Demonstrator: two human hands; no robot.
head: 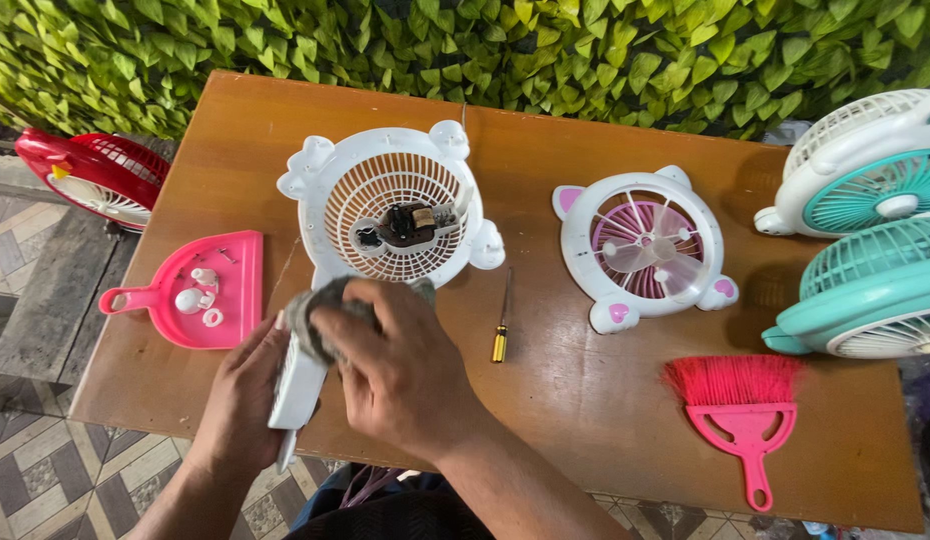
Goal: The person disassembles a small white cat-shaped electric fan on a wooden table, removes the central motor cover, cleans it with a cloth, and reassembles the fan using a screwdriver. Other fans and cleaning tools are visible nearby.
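Note:
My left hand (240, 395) grips a white plastic fan part (297, 385) near the table's front edge. My right hand (400, 365) presses a grey cloth (320, 305) onto the top of that part. Just beyond my hands lies an opened white fan shell (330, 175) with its grille, small motor and circuit board (405, 222) exposed. A yellow-handled screwdriver (502, 320) lies to the right of my right hand.
On the wooden table (585, 400) a pink dustpan (230, 285) holds small white parts and screws. A white and pink fan (645, 245) sits mid-right, teal fans (875, 290) at the right edge, a pink brush (740, 405) in front. A red fan (95, 175) is off left.

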